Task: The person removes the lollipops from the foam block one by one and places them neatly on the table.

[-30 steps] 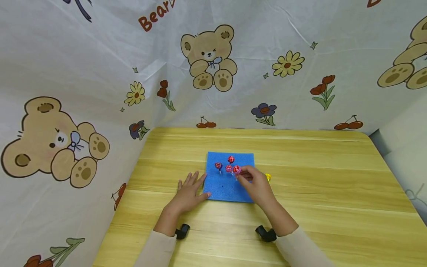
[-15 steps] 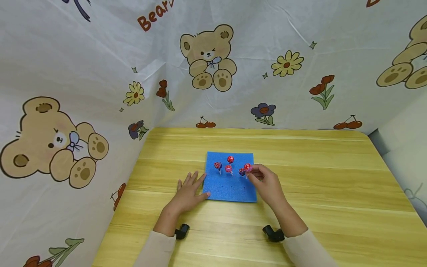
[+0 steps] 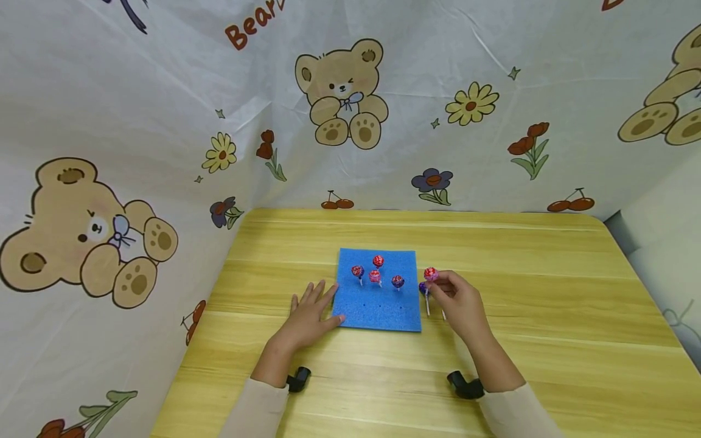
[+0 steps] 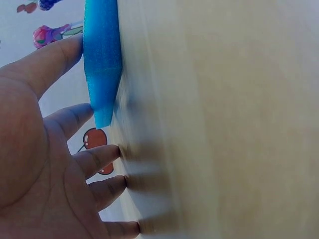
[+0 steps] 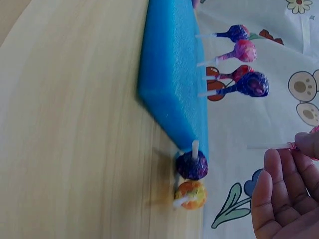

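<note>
My right hand point(image 3: 462, 307) pinches a red-and-pink lollipop point(image 3: 431, 274) just below its candy head, in the air right of a blue foam block point(image 3: 353, 313). Its bare white stick points down. In the block stand several lollipops: a red one point(image 3: 378, 261), a pink one point(image 3: 375, 276) and two dark blue-purple ones point(image 3: 397, 281). My left hand point(image 3: 308, 319) lies with spread fingers at the block's left side. In the left wrist view its thumb and index finger touch the foam, and the other fingertips rest on the table.
Beside the block's right edge, on the table point(image 3: 547, 304), lie a dark purple lollipop point(image 5: 192, 165) and an orange-yellow lollipop point(image 5: 194, 191), partly hidden by my right hand in the head view. Small holes dot the block's front half. A bear-print cloth point(image 3: 383, 170) hangs behind the table.
My right hand has moved right with the red-and-pink lollipop, from above the block to beyond its right edge, uncovering a purple lollipop in the foam. My left hand stays put.
</note>
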Demonstrator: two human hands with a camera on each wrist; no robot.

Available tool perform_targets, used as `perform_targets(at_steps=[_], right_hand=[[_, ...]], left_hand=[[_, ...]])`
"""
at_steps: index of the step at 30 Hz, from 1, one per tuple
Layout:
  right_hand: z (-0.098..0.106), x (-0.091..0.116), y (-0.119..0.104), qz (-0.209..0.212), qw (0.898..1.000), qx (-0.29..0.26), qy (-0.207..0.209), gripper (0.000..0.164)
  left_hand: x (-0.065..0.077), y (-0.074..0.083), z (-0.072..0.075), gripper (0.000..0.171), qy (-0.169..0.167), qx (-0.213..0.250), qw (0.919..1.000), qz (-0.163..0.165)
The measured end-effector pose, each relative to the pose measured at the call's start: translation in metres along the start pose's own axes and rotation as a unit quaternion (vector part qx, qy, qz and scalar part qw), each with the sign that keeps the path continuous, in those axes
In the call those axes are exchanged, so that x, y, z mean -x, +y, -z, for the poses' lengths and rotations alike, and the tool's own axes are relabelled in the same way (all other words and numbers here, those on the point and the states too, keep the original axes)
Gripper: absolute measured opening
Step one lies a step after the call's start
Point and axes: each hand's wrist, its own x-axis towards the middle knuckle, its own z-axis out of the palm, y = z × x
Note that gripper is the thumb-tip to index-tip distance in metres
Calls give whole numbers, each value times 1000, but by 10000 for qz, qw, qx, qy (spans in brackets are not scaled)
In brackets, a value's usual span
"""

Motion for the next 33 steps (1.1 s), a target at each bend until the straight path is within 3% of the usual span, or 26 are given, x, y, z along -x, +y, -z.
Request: perform_targets(at_steps=[12,23,33], right_hand=[[20,-1,27,-353,9987,296,203,30],[30,-4,42,-958,9933,634,102,37],[31,-4,50,-1328,9865,944,-166,28]], left_hand=[[-1,-1,-1,78,-4,-54,10000,-21],[1,0,1,78,-13,-28,10000,-4],[0,0,1,78,-32,-19,10000,-13]])
